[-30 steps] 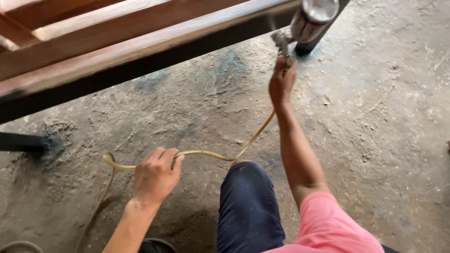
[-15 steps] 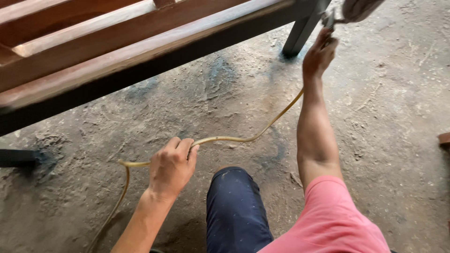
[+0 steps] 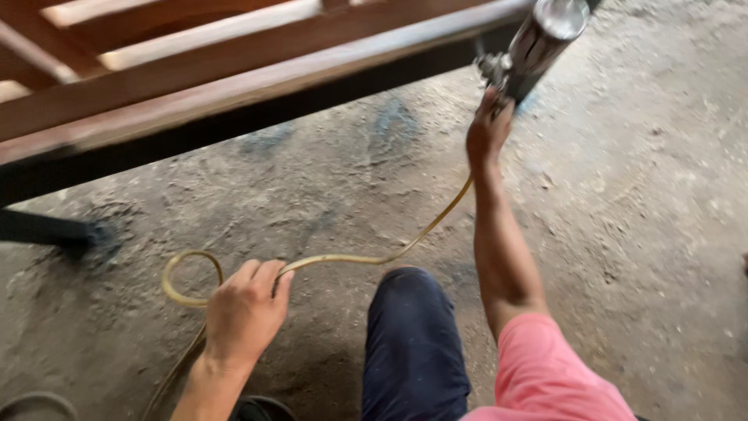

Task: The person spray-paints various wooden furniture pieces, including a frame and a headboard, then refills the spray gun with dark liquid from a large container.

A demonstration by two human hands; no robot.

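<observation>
A: How does the grip stand?

B: The right hand [image 3: 488, 129] is closed round the handle of a metal spray gun with a shiny cylindrical cup [image 3: 538, 39], held up at about one o'clock in the view, just under the edge of the brown wooden slatted frame [image 3: 234, 70]. The left hand [image 3: 245, 312], low at seven o'clock, has its fingers curled over a thin yellowish rubber hose [image 3: 351, 259]; whether it pinches the hose tight or only rests on it, I cannot tell.

A: And how would those things handle?

B: The gun looks rigid and top-heavy with that cup, so I judge the handle below the cup the sound place to hold, as the hand does. The hose looks soft and light. It sags from the gun down toward six o'clock, runs across to the left hand and curls into a loop at eight o'clock on the floor. It would probably drag and kink if pulled, so holding it partway along, short of the loop, seems sensible.

A: What lies around?

B: A knee in dark blue trousers [image 3: 409, 343] at six o'clock, a pink sleeve [image 3: 545, 366] at five, rough grey concrete floor [image 3: 662, 195] stained bluish under the frame, and a dark frame leg [image 3: 47, 228] at nine o'clock.
</observation>
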